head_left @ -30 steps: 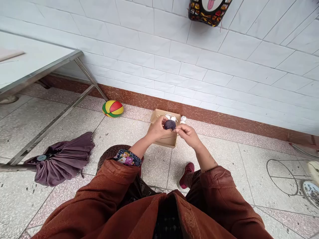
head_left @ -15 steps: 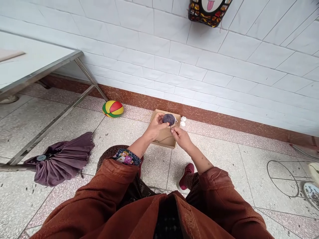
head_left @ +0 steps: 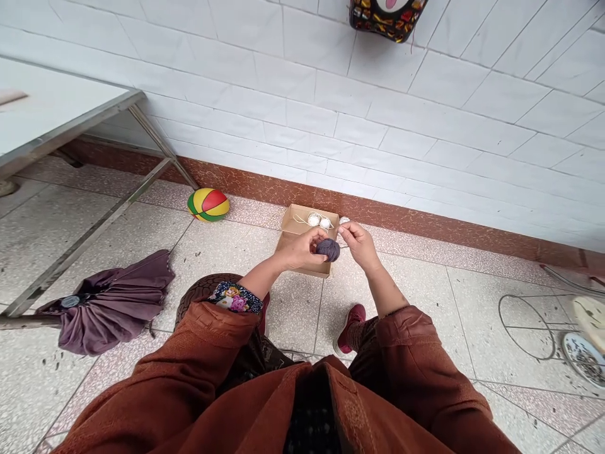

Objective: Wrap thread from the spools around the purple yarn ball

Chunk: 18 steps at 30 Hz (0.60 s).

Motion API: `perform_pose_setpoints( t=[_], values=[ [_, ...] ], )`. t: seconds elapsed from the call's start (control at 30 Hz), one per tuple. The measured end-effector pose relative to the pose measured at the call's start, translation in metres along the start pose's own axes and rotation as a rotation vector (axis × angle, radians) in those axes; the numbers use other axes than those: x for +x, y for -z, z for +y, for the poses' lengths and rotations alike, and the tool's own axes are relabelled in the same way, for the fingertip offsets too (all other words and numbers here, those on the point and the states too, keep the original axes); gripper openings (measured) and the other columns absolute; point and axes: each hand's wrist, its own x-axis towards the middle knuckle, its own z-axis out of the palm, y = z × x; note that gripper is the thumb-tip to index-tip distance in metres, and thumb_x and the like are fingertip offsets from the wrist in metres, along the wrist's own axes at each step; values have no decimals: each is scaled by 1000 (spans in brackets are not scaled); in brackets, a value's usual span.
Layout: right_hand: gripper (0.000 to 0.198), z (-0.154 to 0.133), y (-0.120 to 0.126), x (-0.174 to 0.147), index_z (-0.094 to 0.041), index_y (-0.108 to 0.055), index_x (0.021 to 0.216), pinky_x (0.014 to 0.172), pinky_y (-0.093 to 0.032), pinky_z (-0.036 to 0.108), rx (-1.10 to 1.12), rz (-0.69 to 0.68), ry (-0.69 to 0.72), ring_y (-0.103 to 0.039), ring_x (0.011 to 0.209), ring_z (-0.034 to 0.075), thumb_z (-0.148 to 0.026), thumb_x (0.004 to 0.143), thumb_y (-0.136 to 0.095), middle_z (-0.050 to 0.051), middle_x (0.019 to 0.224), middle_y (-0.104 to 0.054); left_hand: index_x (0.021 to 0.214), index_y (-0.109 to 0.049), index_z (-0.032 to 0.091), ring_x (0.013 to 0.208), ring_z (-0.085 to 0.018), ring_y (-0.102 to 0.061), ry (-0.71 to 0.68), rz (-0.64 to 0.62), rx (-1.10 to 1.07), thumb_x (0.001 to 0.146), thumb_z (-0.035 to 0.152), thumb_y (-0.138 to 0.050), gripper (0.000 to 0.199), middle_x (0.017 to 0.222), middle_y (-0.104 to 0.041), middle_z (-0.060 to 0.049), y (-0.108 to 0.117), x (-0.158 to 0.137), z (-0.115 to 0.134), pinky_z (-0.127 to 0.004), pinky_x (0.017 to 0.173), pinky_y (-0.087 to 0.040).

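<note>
My left hand [head_left: 301, 248] is closed round a ball of dark purple-grey yarn [head_left: 328, 250], gripping it from the left between thumb and fingers. To its right, my right hand [head_left: 360, 244] pinches a dark strand of yarn that runs from the ball. Below both hands an open cardboard box [head_left: 307, 272] sits on the floor by the wall. Two small white balls [head_left: 319, 221] with pale loose ends lie in its far part. Another white ball [head_left: 344, 221] is just outside the box, partly hidden behind my right fingers.
A red, yellow and green ball [head_left: 208, 204] rests near the leg of a metal-framed table [head_left: 165, 165]. A folded purple umbrella [head_left: 123, 302] lies on the left floor. At right are a wire stand [head_left: 527, 326] and a round dish [head_left: 586, 358]. A colourful bag [head_left: 387, 22] hangs on the wall.
The yarn ball has moved down and slightly right in my left hand, uncovering the white balls in the box. My right hand has moved up and to the right with the strand.
</note>
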Motion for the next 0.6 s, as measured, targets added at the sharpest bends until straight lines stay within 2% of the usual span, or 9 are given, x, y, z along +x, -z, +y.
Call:
perform_pose_setpoints(
  t=[0.1,0.2,0.27,0.4,0.47,0.53,0.6],
  values=[
    [34,9,-9,-1,-25,-65,80,80,-49,35,-57,-41,-73,-59,79,21,-54,98,-64,1,79,-66,113,-62,23,95,-18,-66,-20,20,-230,70,33,-94,55,104,-69,-1,0,0,2,-32,88,-51],
    [28,12,-22,-8,-25,-63,83,75,-47,33,-104,-114,-124,-57,76,21,-47,98,-61,1,78,-63,118,-63,24,105,-20,-68,-63,148,-414,73,37,-95,57,116,-71,-5,4,3,3,-34,94,-54],
    [24,11,-31,-14,-25,-64,85,76,-47,33,-125,-183,-104,-58,78,21,-45,99,-60,1,81,-65,118,-64,23,109,-21,-70,-77,246,-440,72,37,-94,57,119,-73,-6,7,6,1,-37,98,-55],
    [29,-3,-37,-25,-25,-63,83,82,-49,34,-137,-378,36,-60,80,20,-47,102,-62,2,82,-66,117,-65,22,106,-23,-71,-41,451,-201,67,32,-92,58,116,-74,-7,13,13,-5,-43,100,-57],
    [34,-13,-31,-28,-25,-67,84,82,-50,34,-100,-465,82,-60,79,20,-53,103,-64,1,80,-66,118,-66,21,103,-23,-71,-41,500,-40,64,29,-91,60,119,-74,-8,15,15,-8,-43,100,-59],
    [37,-22,-20,-29,-25,-71,88,81,-52,35,-22,-460,79,-61,79,20,-59,103,-67,2,82,-69,117,-69,20,103,-23,-72,-65,508,74,62,27,-89,59,123,-73,-9,16,15,-9,-44,99,-60],
    [41,-27,-7,-27,-26,-75,92,79,-53,36,77,-354,53,-63,82,21,-65,100,-69,3,87,-72,116,-72,20,104,-24,-72,-98,478,148,62,25,-87,56,123,-73,-9,16,13,-7,-44,98,-61]
  ],
)
